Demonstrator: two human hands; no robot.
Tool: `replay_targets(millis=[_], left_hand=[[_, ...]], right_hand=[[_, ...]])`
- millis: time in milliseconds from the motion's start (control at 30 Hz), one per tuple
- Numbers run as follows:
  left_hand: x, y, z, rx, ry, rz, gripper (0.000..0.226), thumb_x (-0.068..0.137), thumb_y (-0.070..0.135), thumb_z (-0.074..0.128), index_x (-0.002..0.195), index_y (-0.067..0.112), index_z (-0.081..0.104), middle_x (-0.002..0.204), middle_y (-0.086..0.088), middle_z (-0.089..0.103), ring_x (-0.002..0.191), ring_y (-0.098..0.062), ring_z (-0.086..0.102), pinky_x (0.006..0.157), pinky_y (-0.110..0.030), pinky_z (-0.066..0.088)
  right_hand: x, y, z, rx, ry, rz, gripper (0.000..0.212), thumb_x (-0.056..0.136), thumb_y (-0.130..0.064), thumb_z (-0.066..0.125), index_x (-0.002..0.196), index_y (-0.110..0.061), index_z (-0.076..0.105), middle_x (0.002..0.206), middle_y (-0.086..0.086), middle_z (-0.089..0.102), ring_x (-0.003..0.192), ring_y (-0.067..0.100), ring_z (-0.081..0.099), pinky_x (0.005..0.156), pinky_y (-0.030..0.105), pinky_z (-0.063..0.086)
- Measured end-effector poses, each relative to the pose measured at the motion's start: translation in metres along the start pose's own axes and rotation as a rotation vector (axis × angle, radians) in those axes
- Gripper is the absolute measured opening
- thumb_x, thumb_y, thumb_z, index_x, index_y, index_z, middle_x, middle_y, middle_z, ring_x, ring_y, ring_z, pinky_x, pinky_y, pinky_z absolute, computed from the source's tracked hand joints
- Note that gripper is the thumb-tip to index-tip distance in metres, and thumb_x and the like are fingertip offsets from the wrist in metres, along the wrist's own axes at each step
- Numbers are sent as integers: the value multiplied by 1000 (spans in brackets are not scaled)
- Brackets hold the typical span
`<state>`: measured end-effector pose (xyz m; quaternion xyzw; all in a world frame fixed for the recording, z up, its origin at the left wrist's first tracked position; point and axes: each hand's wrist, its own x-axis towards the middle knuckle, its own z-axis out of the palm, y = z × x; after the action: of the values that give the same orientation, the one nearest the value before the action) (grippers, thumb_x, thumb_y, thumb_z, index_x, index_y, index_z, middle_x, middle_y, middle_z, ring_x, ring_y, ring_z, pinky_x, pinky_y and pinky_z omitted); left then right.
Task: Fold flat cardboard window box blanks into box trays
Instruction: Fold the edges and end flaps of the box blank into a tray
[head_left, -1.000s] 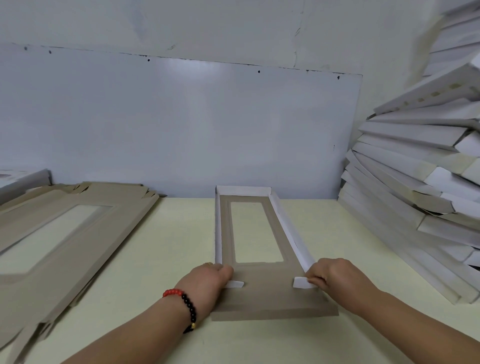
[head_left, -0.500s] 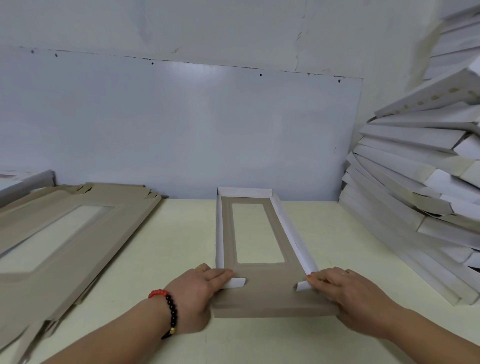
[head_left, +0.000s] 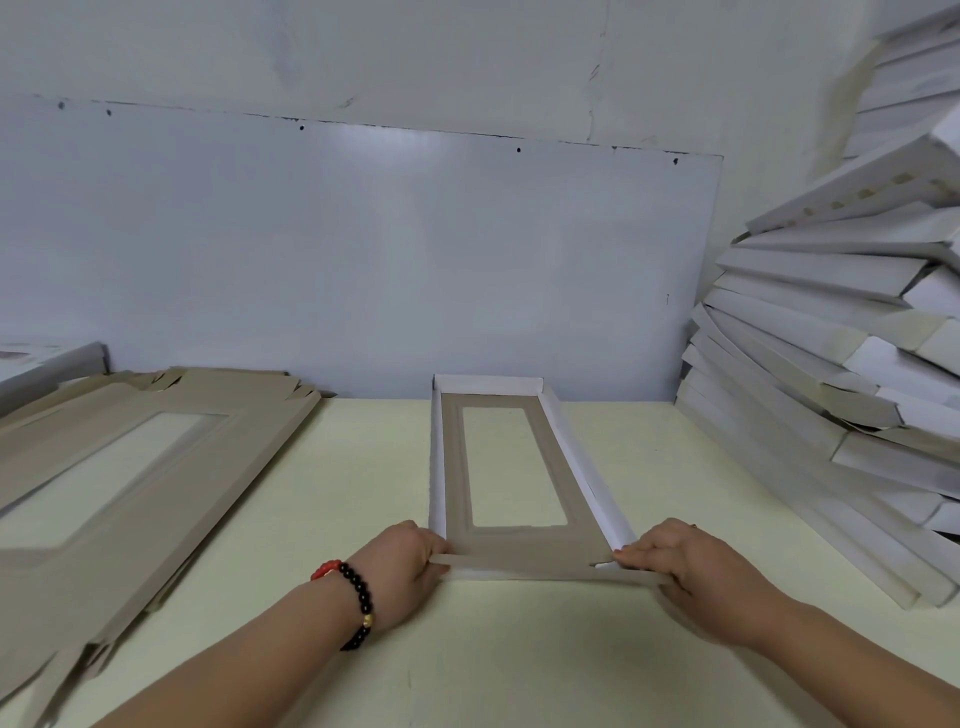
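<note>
Blank stack (head_left: 130, 467) left, tray pile (head_left: 831, 415) right (leaning); table (head_left: 363, 467) between open.

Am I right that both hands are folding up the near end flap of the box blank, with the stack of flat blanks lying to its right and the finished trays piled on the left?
Not quite: the sides are swapped. The head view shows the flat blanks left of the box blank and the finished trays piled on the right. Both the left hand and right hand do hold the near end flap.
</note>
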<state>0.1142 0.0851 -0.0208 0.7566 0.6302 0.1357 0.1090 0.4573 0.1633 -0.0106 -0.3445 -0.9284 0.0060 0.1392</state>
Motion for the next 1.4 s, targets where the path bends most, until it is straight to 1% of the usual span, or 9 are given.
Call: replay_targets(millis=[133, 400, 600, 733, 900, 1100, 1233, 1300, 1400], left_hand=[[1, 2, 1, -144, 1, -116, 20, 101, 21, 43, 105, 13, 62, 107, -1, 62, 96, -14, 57, 83, -20, 44], [0, 8, 2, -247, 37, -206, 12, 102, 27, 40, 99, 19, 49, 99, 3, 58, 91, -13, 51, 71, -18, 37], [0, 13, 1, -367, 59, -263, 31, 101, 39, 41, 103, 13, 59, 102, 1, 64, 97, -17, 59, 88, -27, 47], [2, 18, 6, -349, 132, -333, 34, 101, 41, 41, 82, 14, 48, 83, 0, 55, 75, -16, 50, 71, -27, 41], [10, 20, 10, -342, 194, -382, 30, 98, 38, 46, 92, 9, 53, 90, -3, 58, 79, -18, 51, 73, -29, 43], [10, 19, 19, -403, 303, -298, 49, 94, 30, 55, 139, 35, 37, 127, 8, 46, 114, -15, 53, 91, -22, 41], [5, 23, 19, -84, 462, -83, 12, 88, 19, 67, 94, 27, 73, 107, 12, 48, 91, -21, 58, 78, -31, 49], [4, 24, 19, 176, 524, 70, 19, 63, 7, 81, 69, 22, 72, 77, 7, 60, 67, -24, 57, 57, -30, 46], [6, 30, 16, 471, 519, 143, 20, 48, 10, 72, 61, 25, 68, 57, 10, 55, 62, -20, 57, 64, -28, 38]], right_hand=[[5, 7, 1, 61, -84, 126, 53, 87, 1, 53, 130, -28, 61, 115, -18, 60, 110, 7, 53, 91, 11, 33], [8, -8, 7, 184, -12, 246, 25, 83, -15, 64, 81, -40, 61, 83, -21, 59, 86, 0, 53, 76, 11, 37], [14, -8, 0, 311, 7, 371, 19, 92, -23, 62, 106, -35, 60, 94, -14, 65, 88, 5, 59, 78, 18, 45], [18, -9, 2, 308, 12, 467, 35, 95, -27, 58, 128, -30, 47, 92, -3, 62, 89, 14, 59, 80, 27, 46], [23, -12, 12, 255, 32, 501, 45, 96, -32, 53, 137, -26, 35, 77, -17, 49, 73, 3, 50, 63, 19, 38], [24, -16, 23, 188, 91, 525, 36, 96, -35, 49, 130, -34, 39, 101, -10, 60, 89, 14, 54, 69, 27, 38], [24, -20, 30, 123, 200, 466, 11, 97, -26, 52, 92, -36, 56, 109, -19, 47, 87, 12, 55, 69, 26, 36], [26, -20, 34, 4, 273, 413, 17, 94, -18, 57, 81, -26, 63, 107, -13, 51, 77, 15, 51, 68, 27, 36], [27, -22, 36, -214, 330, 271, 22, 74, -3, 78, 67, -18, 64, 83, -3, 60, 64, 20, 51, 57, 30, 43]])
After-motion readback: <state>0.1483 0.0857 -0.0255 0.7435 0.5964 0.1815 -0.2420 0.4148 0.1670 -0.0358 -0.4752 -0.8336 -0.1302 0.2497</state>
